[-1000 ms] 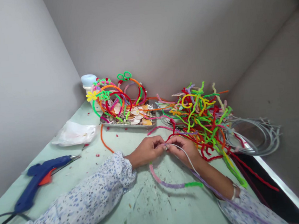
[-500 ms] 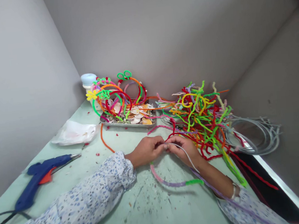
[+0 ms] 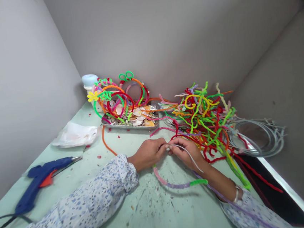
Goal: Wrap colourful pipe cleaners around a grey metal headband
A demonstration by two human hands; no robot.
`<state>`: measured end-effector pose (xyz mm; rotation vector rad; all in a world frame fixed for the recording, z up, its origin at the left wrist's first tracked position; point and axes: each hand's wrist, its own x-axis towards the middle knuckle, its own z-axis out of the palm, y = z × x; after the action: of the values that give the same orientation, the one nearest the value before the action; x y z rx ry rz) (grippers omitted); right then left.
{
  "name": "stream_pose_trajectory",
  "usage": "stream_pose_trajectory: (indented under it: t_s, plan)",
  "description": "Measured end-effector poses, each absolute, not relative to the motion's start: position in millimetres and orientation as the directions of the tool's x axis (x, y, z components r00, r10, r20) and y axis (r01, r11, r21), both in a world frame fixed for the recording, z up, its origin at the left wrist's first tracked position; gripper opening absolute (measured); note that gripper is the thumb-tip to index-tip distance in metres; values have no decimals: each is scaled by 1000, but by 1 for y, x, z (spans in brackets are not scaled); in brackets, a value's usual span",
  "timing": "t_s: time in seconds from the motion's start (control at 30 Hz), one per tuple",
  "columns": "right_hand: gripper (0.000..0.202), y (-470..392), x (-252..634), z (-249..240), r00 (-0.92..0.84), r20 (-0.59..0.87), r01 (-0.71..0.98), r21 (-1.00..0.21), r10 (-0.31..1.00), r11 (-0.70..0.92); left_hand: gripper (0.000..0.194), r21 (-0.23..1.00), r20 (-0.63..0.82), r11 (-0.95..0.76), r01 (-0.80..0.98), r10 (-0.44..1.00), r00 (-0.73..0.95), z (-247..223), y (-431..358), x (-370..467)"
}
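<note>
My left hand (image 3: pixel 150 152) and my right hand (image 3: pixel 188 154) meet above the middle of the table, fingertips pinched together. A thin white wire (image 3: pixel 188 152) runs from the pinch across the back of my right hand. Below my left hand hangs a curved length wrapped in pipe cleaner (image 3: pixel 176 186), in green, pink, purple and green sections. Whether it joins the wire inside my fingers is hidden. A long purple pipe cleaner (image 3: pixel 237 208) trails past my right forearm toward the front edge.
A metal tray (image 3: pixel 139 127) of shells carries finished-looking pipe-cleaner hoops (image 3: pixel 120 95). Loose pipe cleaners (image 3: pixel 203 116) are heaped at right, beside coiled clear-grey hoops (image 3: pixel 262 139). A blue glue gun (image 3: pixel 32 190), a white plastic bag (image 3: pixel 75 135) and a blue-lidded container (image 3: pixel 89 80) stand at left.
The hands have barely moved. The wrapped curve beneath them has shifted slightly right and up, and the white wire's free end lies a little further along my right wrist.
</note>
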<state>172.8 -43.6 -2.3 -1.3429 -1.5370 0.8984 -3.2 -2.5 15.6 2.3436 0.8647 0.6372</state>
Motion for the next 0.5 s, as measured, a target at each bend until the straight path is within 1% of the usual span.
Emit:
stream_pose_trajectory:
  t_s: [0.1,0.2,0.37,0.5]
  plan:
    - [14,-43,174,-5,-27,163,364,-917,986,162,25,631,231,-633,449,706,670,17,-3,-2]
    - [13,-42,174,-7,-25,157,364,-919,987,155,25,651,217,-612,450,718,661,17,-3,-2]
    - [14,-42,173,-5,-11,85,309,-947,996,84,26,734,165,-533,420,741,651,18,-4,-1]
    - [15,-43,172,-2,-21,75,300,-951,997,78,26,804,117,-452,387,757,642,18,-4,-1]
